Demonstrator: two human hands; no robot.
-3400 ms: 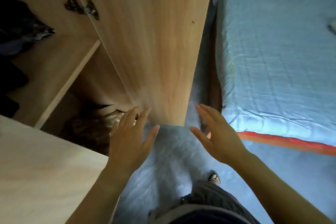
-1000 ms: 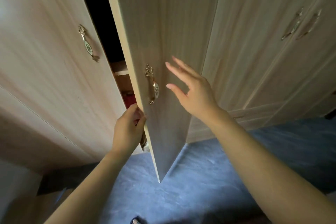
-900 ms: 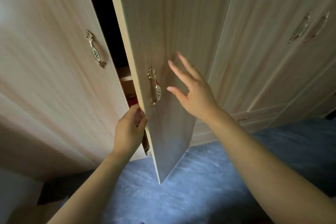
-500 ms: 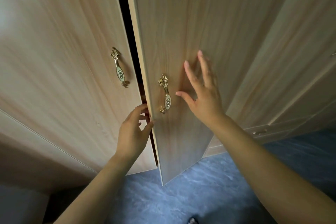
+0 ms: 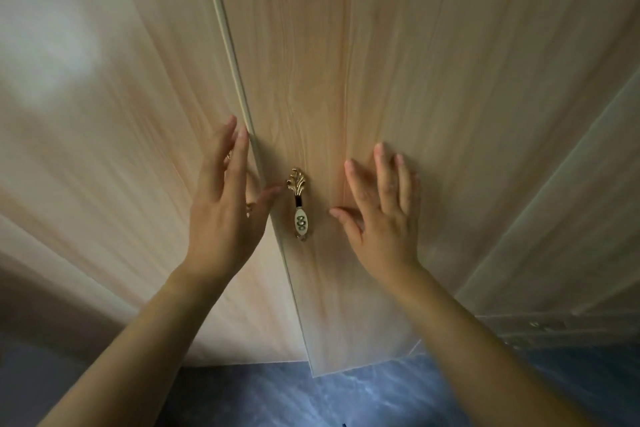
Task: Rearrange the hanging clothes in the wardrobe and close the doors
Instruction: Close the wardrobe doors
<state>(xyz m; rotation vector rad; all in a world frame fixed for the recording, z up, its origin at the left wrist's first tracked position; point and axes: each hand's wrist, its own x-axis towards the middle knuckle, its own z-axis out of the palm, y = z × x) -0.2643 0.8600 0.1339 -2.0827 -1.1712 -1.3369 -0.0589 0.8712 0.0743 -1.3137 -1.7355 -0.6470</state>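
Nearest, the left hand (image 5: 223,218) is held open with fingers extended and grasping nothing, raised in front of the seam between the two doors, its thumb reaching toward the gilt handle (image 5: 299,206); contact with the wood cannot be confirmed. The right hand (image 5: 384,215) is likewise open, fingers spread flat on the right door (image 5: 398,62) just beside the handle. Beyond, the right door's edge meets the left door (image 5: 104,97) with no visible gap, above the blue floor (image 5: 311,395).
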